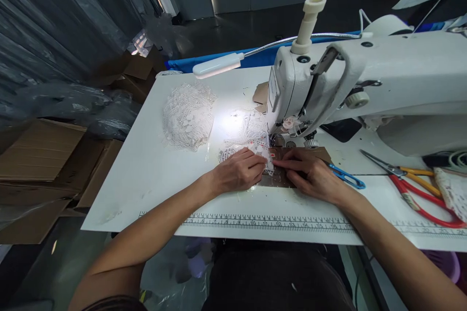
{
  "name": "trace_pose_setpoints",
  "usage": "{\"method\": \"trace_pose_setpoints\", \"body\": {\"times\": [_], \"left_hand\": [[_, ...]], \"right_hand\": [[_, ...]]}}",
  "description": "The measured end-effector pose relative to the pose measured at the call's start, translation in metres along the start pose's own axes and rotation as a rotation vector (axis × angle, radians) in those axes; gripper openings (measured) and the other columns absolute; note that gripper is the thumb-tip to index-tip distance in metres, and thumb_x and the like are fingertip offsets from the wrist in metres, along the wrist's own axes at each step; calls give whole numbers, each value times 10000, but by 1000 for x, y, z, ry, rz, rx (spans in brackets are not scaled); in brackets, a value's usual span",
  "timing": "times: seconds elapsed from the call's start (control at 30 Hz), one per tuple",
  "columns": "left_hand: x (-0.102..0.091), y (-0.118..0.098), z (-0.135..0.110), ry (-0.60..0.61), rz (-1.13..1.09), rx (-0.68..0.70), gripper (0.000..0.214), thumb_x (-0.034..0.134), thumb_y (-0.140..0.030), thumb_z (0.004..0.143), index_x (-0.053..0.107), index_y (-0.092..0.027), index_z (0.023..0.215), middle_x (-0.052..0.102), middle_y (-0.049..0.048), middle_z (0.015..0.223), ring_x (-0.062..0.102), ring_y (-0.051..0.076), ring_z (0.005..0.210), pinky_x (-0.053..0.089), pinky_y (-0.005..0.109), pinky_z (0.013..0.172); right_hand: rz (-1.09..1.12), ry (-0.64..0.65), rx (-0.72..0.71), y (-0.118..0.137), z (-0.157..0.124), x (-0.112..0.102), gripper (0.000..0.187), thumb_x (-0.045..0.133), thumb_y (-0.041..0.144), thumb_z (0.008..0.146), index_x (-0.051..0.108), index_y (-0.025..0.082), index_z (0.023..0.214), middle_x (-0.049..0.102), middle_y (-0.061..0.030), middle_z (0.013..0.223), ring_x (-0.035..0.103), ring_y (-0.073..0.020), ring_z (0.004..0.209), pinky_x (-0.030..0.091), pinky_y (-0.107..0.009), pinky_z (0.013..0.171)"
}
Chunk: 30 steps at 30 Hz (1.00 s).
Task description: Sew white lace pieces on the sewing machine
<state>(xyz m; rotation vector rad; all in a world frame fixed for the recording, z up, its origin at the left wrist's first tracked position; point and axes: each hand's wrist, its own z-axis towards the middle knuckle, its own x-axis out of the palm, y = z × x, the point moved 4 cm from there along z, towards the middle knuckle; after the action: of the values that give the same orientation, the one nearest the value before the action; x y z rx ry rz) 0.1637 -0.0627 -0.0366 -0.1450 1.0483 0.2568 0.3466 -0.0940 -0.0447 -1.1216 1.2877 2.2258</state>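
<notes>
A white printed fabric piece with lace (255,148) lies under the needle area of a white sewing machine (288,87). My left hand (241,170) is closed, its bent fingers gripping the near part of this fabric. At the fabric's right edge, the fingertips of my right hand (310,171) are drawn together on the edge, beside a small red-and-white patch. A brown plate (275,179) lies beneath both hands. Further lace spreads behind the fabric, under the lamp's glare. Exactly how the right fingertips hold the edge is partly hidden.
A heap of white lace (188,115) sits on the white table (134,180). Blue-handled snips (346,176), yellow-handled scissors (416,174) and red-handled scissors (425,199) lie to the right. A lamp (219,64) hangs overhead. A ruler strip (262,222) borders the front; cardboard boxes (44,155) stand left.
</notes>
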Motion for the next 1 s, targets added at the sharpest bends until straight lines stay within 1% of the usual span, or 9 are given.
{"method": "trace_pose_setpoints", "body": {"times": [0.13, 0.23, 0.43, 0.53, 0.67, 0.77, 0.83, 0.9, 1.0], "left_hand": [[-2, -1, 2, 58, 30, 32, 112, 523, -125, 918, 628, -129, 955, 688, 90, 985, 617, 157, 778, 531, 322, 716], [-2, -1, 2, 90, 53, 52, 115, 514, -131, 919, 628, -143, 916, 683, 92, 1007, 619, 157, 776, 529, 326, 717], [-2, -2, 3, 82, 50, 39, 116, 529, -116, 897, 641, -135, 872, 687, 83, 984, 616, 157, 764, 519, 320, 711], [-4, -3, 4, 77, 7, 12, 115, 545, -153, 892, 655, -129, 912, 688, 84, 982, 621, 162, 786, 511, 328, 736], [-12, 0, 5, -16, 2, -16, 140, 591, -279, 891, 657, -156, 881, 697, 62, 982, 623, 169, 809, 483, 360, 790], [-19, 6, 5, -126, 103, -82, 118, 623, -263, 877, 634, -163, 815, 705, 41, 908, 607, 163, 770, 448, 342, 723], [-20, 9, 5, -132, 137, -87, 99, 624, -252, 877, 630, -162, 836, 703, 36, 873, 596, 160, 748, 432, 331, 695], [-18, 10, 5, -94, 124, -49, 135, 617, -289, 891, 632, -156, 910, 707, 50, 925, 607, 167, 785, 439, 340, 722], [-14, 12, 3, -26, 93, -6, 261, 595, -372, 913, 618, -142, 1033, 687, 92, 1105, 623, 204, 912, 449, 375, 779]], "right_hand": [[-84, 15, -18, -3, 0, 3, 369, 465, 181, 905, 667, 249, 1207, 599, -98, 1024, 636, -206, 889, 558, -384, 810], [-118, 9, -17, -3, -1, 4, 353, 472, 186, 908, 675, 238, 1192, 591, -108, 1027, 631, -213, 883, 559, -402, 812], [-83, 40, -49, 2, -2, 5, 380, 471, 191, 905, 661, 294, 1217, 584, -87, 1031, 606, -202, 917, 544, -396, 818], [-129, 52, -81, 6, -2, 6, 364, 481, 195, 897, 678, 277, 1192, 572, -103, 1033, 585, -220, 941, 532, -414, 821], [-167, 39, -90, 9, -1, 7, 360, 499, 163, 873, 687, 240, 1171, 570, -110, 1018, 579, -228, 925, 528, -420, 815], [-179, 28, -99, 10, -1, 7, 380, 508, 136, 851, 687, 251, 1166, 576, -101, 1014, 583, -224, 912, 531, -414, 803], [-177, 16, -107, 10, -1, 7, 381, 502, 125, 851, 694, 253, 1154, 577, -99, 1012, 585, -220, 906, 531, -408, 796], [-171, 9, -107, 10, -1, 7, 373, 499, 130, 858, 697, 248, 1152, 576, -103, 1010, 583, -222, 903, 529, -407, 788], [-159, 9, -100, 9, -2, 8, 358, 499, 141, 870, 700, 234, 1150, 575, -113, 1011, 575, -231, 911, 522, -409, 785]]}}
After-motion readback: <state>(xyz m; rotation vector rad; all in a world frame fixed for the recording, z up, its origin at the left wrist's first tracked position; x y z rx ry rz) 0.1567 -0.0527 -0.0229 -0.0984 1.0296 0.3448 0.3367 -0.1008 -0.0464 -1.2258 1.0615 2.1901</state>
